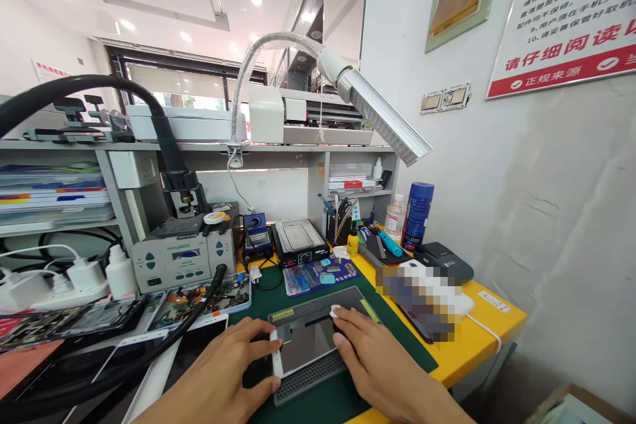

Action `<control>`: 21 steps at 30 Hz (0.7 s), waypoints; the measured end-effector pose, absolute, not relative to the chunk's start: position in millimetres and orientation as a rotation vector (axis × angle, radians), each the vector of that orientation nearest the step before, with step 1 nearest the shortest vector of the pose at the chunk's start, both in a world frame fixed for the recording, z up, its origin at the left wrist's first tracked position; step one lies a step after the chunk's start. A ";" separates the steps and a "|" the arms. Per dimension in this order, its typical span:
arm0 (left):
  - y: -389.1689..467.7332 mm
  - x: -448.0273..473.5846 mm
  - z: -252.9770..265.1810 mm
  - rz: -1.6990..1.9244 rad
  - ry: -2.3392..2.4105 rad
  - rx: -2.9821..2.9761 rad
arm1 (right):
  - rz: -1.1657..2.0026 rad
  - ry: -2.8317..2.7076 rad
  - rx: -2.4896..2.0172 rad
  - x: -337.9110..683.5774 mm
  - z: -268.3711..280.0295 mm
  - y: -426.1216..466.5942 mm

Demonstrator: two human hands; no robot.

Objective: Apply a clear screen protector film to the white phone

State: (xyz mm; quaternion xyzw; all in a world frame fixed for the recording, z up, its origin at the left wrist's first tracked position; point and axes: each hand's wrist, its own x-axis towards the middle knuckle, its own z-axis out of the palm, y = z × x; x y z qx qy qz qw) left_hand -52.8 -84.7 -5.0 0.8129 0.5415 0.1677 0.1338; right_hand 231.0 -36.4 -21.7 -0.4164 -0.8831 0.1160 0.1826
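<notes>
Left hand [233,352]: thumb and fingers parted, gripping the phone's [311,348] white end
Right hand [368,346]: bunched on a white wad [334,311], phone's opposite end
Phone: flat on the gray mat [308,383]

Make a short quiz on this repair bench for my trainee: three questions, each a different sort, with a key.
1. True or false: the left hand is at the white end of the phone.
2. Choose one. The right hand is touching:
A) a screwdriver
B) a small white wad
C) the yellow bottle
3. Fill in: beside the clear bottle stands a tall ____ can.

Key: 1. True. 2. B. 3. Blue.
</notes>
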 end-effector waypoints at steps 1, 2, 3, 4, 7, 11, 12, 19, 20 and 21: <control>-85.2 -52.2 -4.0 0.478 1.580 2.357 | 0.336 -2.491 -1.165 229.4 -20.4 -34.1; -85.7 -51.5 -3.2 0.464 1.592 2.358 | 0.345 -2.495 -1.163 228.6 -19.3 -33.1; -86.1 -50.9 -2.7 0.447 1.606 2.358 | 0.351 -2.501 -1.169 228.6 -18.2 -33.7; -86.4 -50.4 -2.5 0.430 1.621 2.359 | 0.351 -2.505 -1.182 229.4 -17.2 -35.9; -86.4 -49.4 -4.2 0.397 1.647 2.369 | 0.356 -2.551 -1.222 236.6 -15.5 -48.2; -86.0 -49.6 -8.6 0.414 1.667 2.378 | 0.390 -2.605 -1.222 247.8 -15.9 -60.6; -85.9 -50.0 -9.3 0.428 1.673 2.376 | 0.387 -2.600 -1.221 248.9 -16.5 -60.7; -85.4 -53.9 -8.0 0.461 1.584 2.392 | 0.331 -2.519 -1.177 232.1 -17.2 -34.5; -86.0 -53.7 -7.7 0.460 1.583 2.393 | 0.328 -2.524 -1.173 228.4 -16.4 -30.1; -86.7 -53.2 -7.3 0.460 1.587 2.392 | 0.327 -2.531 -1.173 225.3 -15.7 -26.4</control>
